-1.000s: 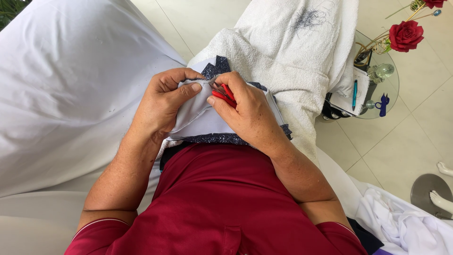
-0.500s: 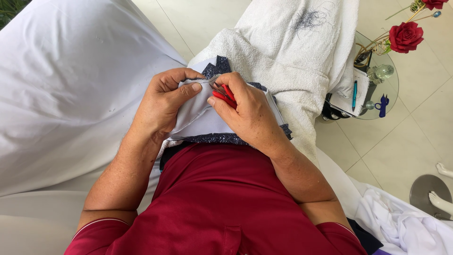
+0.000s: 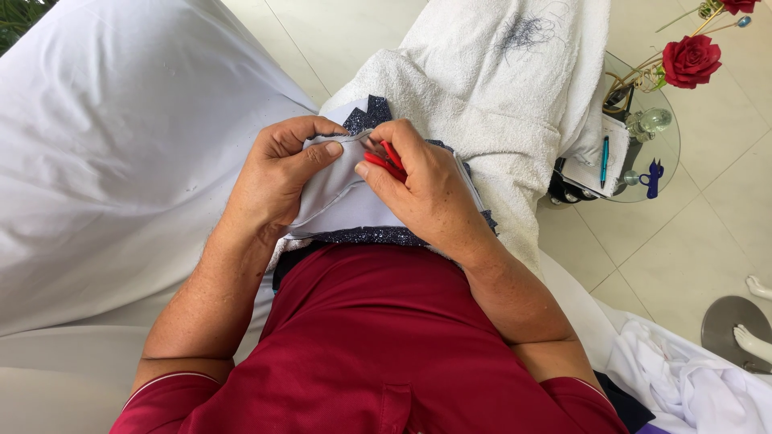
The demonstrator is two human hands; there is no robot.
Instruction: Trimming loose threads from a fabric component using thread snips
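Observation:
My left hand pinches the upper edge of a piece of fabric, pale lilac on the inner side with a dark blue speckled edge showing at the top and bottom. My right hand grips a small red-handled tool, its tip at the fabric edge right beside my left thumb. The tip itself is hidden by my fingers. The fabric rests on my lap, over a white towel. I wear a dark red shirt.
A large white sheet covers the left side. At the right stands a small round glass table with a red rose, a notepad with a teal pen and small blue scissors. White cloth lies at the lower right.

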